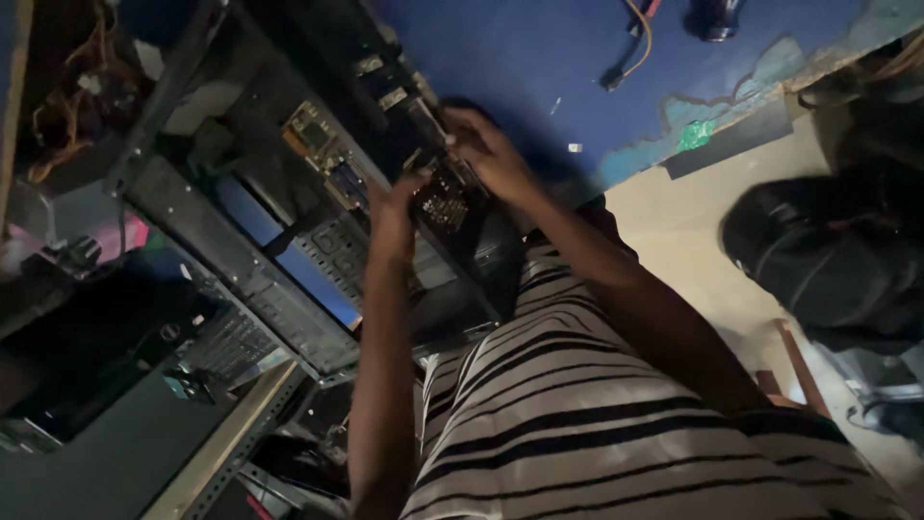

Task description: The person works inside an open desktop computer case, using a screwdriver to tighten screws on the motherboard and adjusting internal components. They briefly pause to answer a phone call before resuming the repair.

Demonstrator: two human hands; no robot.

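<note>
Head view shows our left hand (393, 207) and right hand (486, 149) both clasping a dark circuit card (441, 200), at 12 o'clock from our striped shirt (597, 424) over the open case (250, 279); in this dimness, we judge it could slip or snag there.

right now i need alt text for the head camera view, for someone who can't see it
Seen from above in dim light, a person's left hand and right hand grip a dark circuit board over an open computer case. The person wears a striped shirt; a blue surface lies beyond, and a black bag sits to the right.
</note>
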